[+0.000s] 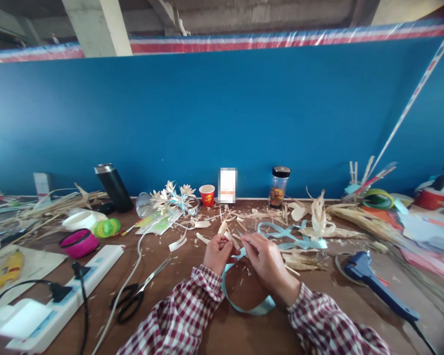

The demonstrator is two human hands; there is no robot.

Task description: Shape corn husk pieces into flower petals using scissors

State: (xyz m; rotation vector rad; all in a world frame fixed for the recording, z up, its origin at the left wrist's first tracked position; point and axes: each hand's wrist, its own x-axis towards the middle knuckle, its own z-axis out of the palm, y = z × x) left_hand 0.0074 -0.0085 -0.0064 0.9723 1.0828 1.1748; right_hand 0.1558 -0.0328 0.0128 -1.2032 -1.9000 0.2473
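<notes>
Pale dried husk pieces (pixel 224 228), shaped like petals, stick up from the pinched fingers of my left hand (pixel 217 252). Close on its right, my right hand (pixel 265 259) has its fingers bent together near the husk pieces; what lies between their tips is hidden. A light blue ribbon (pixel 257 309) runs up between the two hands and curls in a loop on the table below them. More of this ribbon lies in loose bends beyond my right hand. Black-handled scissors (pixel 133 299) lie partly open, left of my left sleeve.
A white power strip (pixel 96 276) with plugs and cords lies at left, near a black flask (pixel 114 190). Husk flowers (pixel 173 195), a red paper cup (pixel 207 196) and a lidded jar (pixel 279 187) stand behind. A blue glue gun (pixel 377 281) rests at right. Husk scraps litter the brown table (pixel 222 335).
</notes>
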